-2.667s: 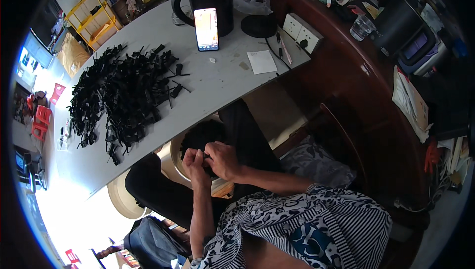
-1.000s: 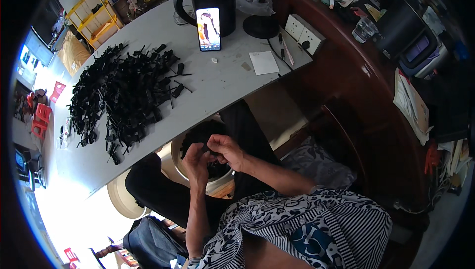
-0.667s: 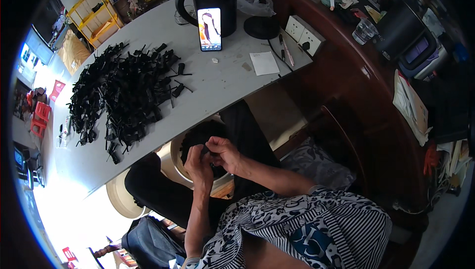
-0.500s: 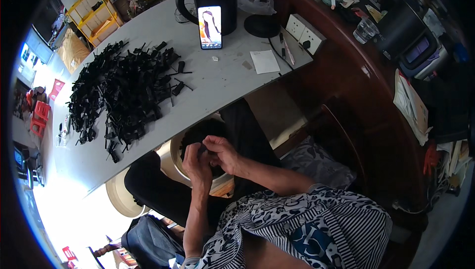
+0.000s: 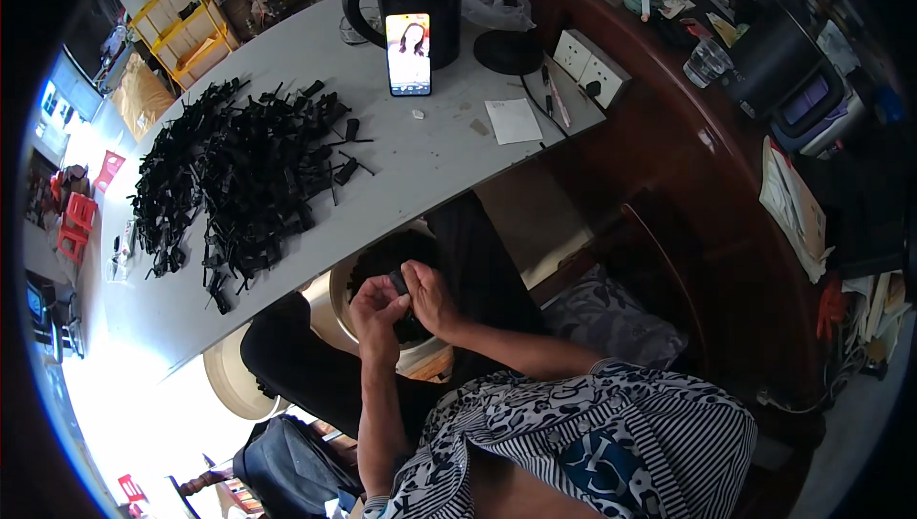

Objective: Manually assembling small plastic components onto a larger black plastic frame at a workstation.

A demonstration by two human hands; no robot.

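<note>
Over my lap, my left hand (image 5: 378, 314) and my right hand (image 5: 430, 297) meet, fingers closed. Between their fingertips is a small black plastic part (image 5: 397, 280), mostly covered by the fingers, so its full shape is hidden. Below the hands, between my knees, stands a pale round bucket (image 5: 340, 314) holding a dark mass of black pieces (image 5: 380, 254). On the grey table (image 5: 382, 170) ahead lies a big heap of black plastic parts (image 5: 244, 170) with thin stems, a few strewn at its right edge.
A lit phone (image 5: 409, 54) leans against a black kettle (image 5: 439, 3) at the table's back. Right of it are a kettle base (image 5: 507, 51), a white paper (image 5: 513, 122), pens (image 5: 556, 99) and a power strip (image 5: 590, 65). Another pale bucket (image 5: 229, 376) stands below the table's edge.
My hands have turned slightly, and the black part now shows above the fingertips. My left fingers sit a little lower; the heap on the table looks the same. The phone's picture has changed.
</note>
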